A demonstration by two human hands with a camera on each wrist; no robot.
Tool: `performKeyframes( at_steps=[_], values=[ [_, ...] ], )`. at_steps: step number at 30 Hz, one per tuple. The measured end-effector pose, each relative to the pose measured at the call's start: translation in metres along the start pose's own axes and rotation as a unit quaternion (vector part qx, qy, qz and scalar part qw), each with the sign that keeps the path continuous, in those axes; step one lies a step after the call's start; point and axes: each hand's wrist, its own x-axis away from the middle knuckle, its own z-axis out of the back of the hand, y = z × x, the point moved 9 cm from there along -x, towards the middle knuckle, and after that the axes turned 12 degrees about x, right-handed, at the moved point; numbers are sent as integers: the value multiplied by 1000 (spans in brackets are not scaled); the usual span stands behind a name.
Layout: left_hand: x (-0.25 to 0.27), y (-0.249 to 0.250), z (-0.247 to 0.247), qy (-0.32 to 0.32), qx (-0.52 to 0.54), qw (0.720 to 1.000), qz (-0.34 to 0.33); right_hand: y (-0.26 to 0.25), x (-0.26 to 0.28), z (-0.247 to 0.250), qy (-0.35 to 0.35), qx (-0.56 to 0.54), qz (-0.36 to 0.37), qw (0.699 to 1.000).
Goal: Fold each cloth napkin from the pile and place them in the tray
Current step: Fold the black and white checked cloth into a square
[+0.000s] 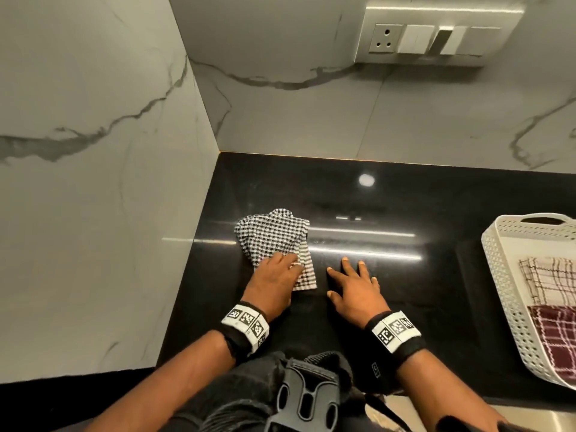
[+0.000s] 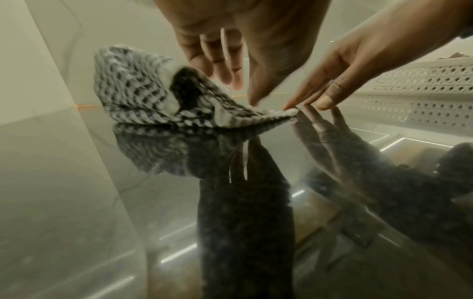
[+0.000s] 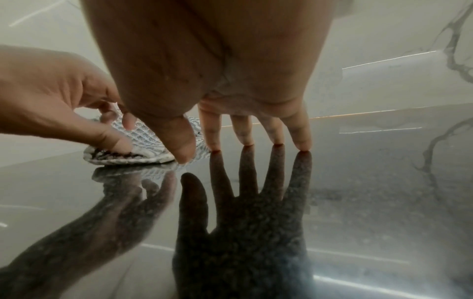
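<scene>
Our right hand [image 1: 357, 291], fingers spread, tips on black bench [image 1: 405, 198], left hand [image 1: 274, 277] fingers loosely apart, pressing checked napkin [image 1: 274, 235] beside them, marble walls [image 1: 93, 151]

Three napkins: black-checked [image 1: 274, 238], cream [image 1: 549, 280], maroon [image 1: 558, 336]. One tray [image 1: 502, 271].

a glossy black countertop [image 1: 389, 307] is set between a veined marble back wall [image 1: 311, 120] and left wall [image 1: 93, 198]; a thin orange seam [image 1: 311, 156] is seen where counter meets back wall; a silver switch plate [image 1: 436, 35] is mounted high on the back wall, a three-pin socket [image 1: 385, 39] at its left end; a round glare [image 1: 366, 180] is reflected on the counter; a black buckle [image 1: 305, 397] is seen at the bottom edge
</scene>
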Motion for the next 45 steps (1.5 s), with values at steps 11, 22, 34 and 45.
performKeyframes(
  at_steps=[11, 22, 34, 45],
  values=[
    [-2, -31, 50, 88, 69, 993, 47, -19, -2, 26, 41, -40, 22, 998],
    [-29, 2, 149, 167, 336, 926, -38, -47, -2, 136, 260, -305, 159, 902],
    [-47, -69, 223, 339, 357, 867, 72, 70, -1, 176, 303, -132, -52, 942],
    [-101, -2, 405, 449, 239, 855, 101, 66, 68, 433, 521, -231, 66, 819]
  ],
)
